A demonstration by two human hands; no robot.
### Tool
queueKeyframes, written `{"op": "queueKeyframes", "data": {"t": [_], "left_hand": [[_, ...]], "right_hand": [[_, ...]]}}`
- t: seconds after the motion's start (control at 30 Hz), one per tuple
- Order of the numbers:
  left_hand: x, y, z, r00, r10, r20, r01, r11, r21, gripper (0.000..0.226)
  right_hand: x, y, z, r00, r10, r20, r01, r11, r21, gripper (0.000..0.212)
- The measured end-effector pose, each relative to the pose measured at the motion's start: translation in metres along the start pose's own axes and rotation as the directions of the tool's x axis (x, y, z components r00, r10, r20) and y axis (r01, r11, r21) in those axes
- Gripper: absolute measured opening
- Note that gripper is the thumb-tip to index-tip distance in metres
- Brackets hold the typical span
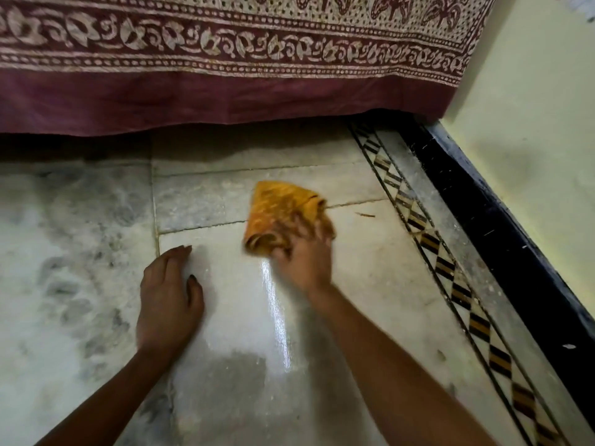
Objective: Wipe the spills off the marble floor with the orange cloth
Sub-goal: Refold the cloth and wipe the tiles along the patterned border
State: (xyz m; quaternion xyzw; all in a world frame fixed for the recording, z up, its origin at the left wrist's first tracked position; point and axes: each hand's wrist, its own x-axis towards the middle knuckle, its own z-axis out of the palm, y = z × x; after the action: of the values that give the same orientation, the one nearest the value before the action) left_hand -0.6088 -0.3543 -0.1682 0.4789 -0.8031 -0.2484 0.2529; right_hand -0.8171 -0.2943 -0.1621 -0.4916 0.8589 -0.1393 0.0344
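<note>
An orange cloth (pixel 279 211) lies bunched on the marble floor (pixel 80 236) in the middle of the view. My right hand (pixel 304 259) presses on its near edge and grips it; the hand is motion-blurred. My left hand (pixel 169 296) rests flat on the floor to the left, fingers apart, holding nothing. A wet shiny streak (pixel 277 312) runs down the pale slab between my two arms. A small brown speck (pixel 365 215) lies on the floor just right of the cloth.
A maroon printed bedcover (pixel 225 69) hangs to just above the floor at the back. A patterned inlay border (pixel 450 272) runs diagonally at the right, beside a black skirting (pixel 502 252) and a pale yellow wall (pixel 531 130).
</note>
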Motion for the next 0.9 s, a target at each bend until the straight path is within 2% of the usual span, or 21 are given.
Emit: {"op": "queueKeyframes", "data": {"t": [0.07, 0.13, 0.17, 0.2, 0.27, 0.33, 0.4, 0.5, 0.6, 0.67, 0.73, 0.8, 0.9], "left_hand": [[-0.001, -0.002, -0.002, 1.000, -0.002, -0.012, 0.002, 1.000, -0.017, 0.051], [-0.002, -0.004, -0.004, 1.000, -0.004, -0.024, 0.003, 0.999, -0.050, 0.052], [-0.003, -0.004, -0.005, 1.000, -0.005, -0.028, 0.003, 0.998, -0.066, 0.052], [-0.004, -0.005, -0.005, 0.999, -0.006, -0.032, 0.003, 0.997, -0.080, 0.051], [-0.004, -0.006, -0.004, 0.999, -0.010, -0.034, 0.007, 0.995, -0.104, 0.051], [-0.003, -0.006, -0.003, 0.999, -0.015, -0.033, 0.011, 0.993, -0.117, 0.051], [-0.002, -0.008, -0.003, 0.999, -0.029, -0.031, 0.025, 0.991, -0.131, 0.051], [-0.002, -0.007, -0.004, 0.999, -0.035, -0.042, 0.028, 0.988, -0.154, 0.051], [-0.003, -0.006, -0.004, 0.996, -0.042, -0.079, 0.026, 0.981, -0.193, 0.052], [-0.003, -0.005, -0.004, 0.993, -0.065, -0.098, 0.041, 0.974, -0.222, 0.054], [-0.004, -0.004, -0.005, 0.987, -0.075, -0.144, 0.039, 0.971, -0.234, 0.055], [-0.005, -0.003, -0.007, 0.973, -0.106, -0.205, 0.051, 0.966, -0.254, 0.054], [-0.005, -0.005, -0.010, 0.945, -0.178, -0.275, 0.088, 0.946, -0.311, 0.054]], "right_hand": [[-0.048, -0.011, 0.002, 0.968, -0.248, 0.028, 0.245, 0.965, 0.095, 0.047], [-0.092, 0.020, -0.009, 0.878, -0.471, 0.082, 0.452, 0.874, 0.177, 0.042], [-0.107, 0.048, -0.016, 0.831, -0.549, 0.088, 0.527, 0.829, 0.186, 0.040], [-0.118, 0.078, -0.025, 0.817, -0.569, 0.090, 0.549, 0.817, 0.177, 0.039], [-0.126, 0.129, -0.044, 0.884, -0.462, 0.072, 0.448, 0.881, 0.151, 0.045], [-0.110, 0.160, -0.057, 0.963, -0.264, 0.047, 0.257, 0.959, 0.121, 0.051], [-0.069, 0.166, -0.057, 0.999, -0.045, -0.004, 0.045, 0.994, 0.103, 0.047], [0.019, 0.136, -0.043, 0.974, 0.212, -0.086, -0.211, 0.977, 0.015, 0.051], [0.092, 0.070, -0.031, 0.931, 0.364, 0.032, -0.361, 0.929, -0.081, 0.034], [0.115, 0.010, -0.022, 0.942, 0.285, 0.175, -0.270, 0.957, -0.107, 0.033], [0.111, -0.049, -0.009, 0.962, 0.066, 0.264, -0.049, 0.996, -0.072, 0.037], [0.076, -0.094, 0.008, 0.940, -0.164, 0.299, 0.171, 0.985, 0.003, 0.042], [0.010, -0.105, 0.010, 0.888, -0.384, 0.252, 0.363, 0.923, 0.128, 0.046]]}}
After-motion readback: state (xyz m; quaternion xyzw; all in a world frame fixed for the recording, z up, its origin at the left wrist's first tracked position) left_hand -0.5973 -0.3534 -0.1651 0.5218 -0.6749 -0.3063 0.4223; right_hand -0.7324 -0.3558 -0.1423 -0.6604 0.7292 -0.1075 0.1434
